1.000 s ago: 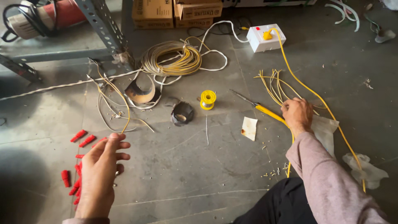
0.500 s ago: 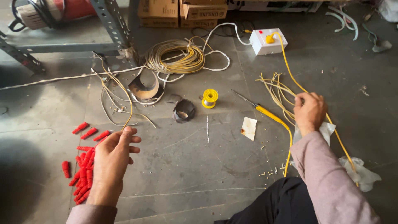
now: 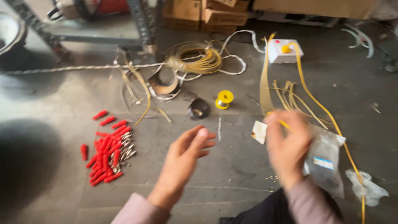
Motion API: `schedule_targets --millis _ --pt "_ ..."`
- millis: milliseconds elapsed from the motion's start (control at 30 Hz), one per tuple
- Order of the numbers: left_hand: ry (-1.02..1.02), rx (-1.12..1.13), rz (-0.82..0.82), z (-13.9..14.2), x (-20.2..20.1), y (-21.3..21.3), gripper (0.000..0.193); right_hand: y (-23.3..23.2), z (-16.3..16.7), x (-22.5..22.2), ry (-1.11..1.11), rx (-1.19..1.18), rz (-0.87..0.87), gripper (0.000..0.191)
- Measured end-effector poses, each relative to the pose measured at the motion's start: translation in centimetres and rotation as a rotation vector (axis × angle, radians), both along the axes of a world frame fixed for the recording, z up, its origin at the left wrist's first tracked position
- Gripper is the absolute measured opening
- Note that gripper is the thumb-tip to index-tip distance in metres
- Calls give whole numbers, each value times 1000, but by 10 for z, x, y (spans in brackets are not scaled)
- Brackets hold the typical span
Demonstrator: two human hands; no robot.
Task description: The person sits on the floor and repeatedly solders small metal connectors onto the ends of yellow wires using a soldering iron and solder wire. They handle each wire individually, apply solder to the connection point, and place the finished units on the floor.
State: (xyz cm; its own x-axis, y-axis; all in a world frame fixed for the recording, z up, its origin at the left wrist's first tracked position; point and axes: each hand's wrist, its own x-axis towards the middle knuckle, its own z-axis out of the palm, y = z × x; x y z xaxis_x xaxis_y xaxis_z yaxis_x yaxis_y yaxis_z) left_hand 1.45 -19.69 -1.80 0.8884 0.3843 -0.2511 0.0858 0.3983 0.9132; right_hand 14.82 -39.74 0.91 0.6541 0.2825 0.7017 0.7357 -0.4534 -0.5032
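Note:
My left hand hovers open above the concrete floor, palm turned inward and fingers apart, holding nothing. My right hand is motion-blurred and closed around a bundle of cut yellow wires that rises from the fist toward the white switch box. A pile of red-sleeved connectors lies on the floor left of my left hand. Between the hands and farther back sit a small yellow spool and a dark tape roll.
A coil of yellow wire and white cable lie near a metal rack leg. Cardboard boxes stand behind. A clear plastic bag and a paper scrap rest by my right hand. A long yellow wire runs past my right knee.
My right hand has lifted the yellow wires off the floor and pulled them toward me. My left hand moved right, away from the red connectors, toward the middle.

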Motion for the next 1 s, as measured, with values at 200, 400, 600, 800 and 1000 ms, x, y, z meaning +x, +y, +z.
schedule_targets --millis 200,400,600,800,1000 --pt "-217 -173 153 5 -8 -5 40 58 -31 -119 161 -97 280 13" --pt "-172 -75 238 17 -18 5 31 71 -49 -136 337 -37 394 14" --pt "-105 -4 234 21 -19 4 27 65 -58 -130 442 -27 495 14" --pt "-168 2 241 23 -18 0 23 62 -61 -126 547 -21 561 15" --pt "-144 8 261 26 -18 -2 22 62 -58 -126 597 -10 572 12"
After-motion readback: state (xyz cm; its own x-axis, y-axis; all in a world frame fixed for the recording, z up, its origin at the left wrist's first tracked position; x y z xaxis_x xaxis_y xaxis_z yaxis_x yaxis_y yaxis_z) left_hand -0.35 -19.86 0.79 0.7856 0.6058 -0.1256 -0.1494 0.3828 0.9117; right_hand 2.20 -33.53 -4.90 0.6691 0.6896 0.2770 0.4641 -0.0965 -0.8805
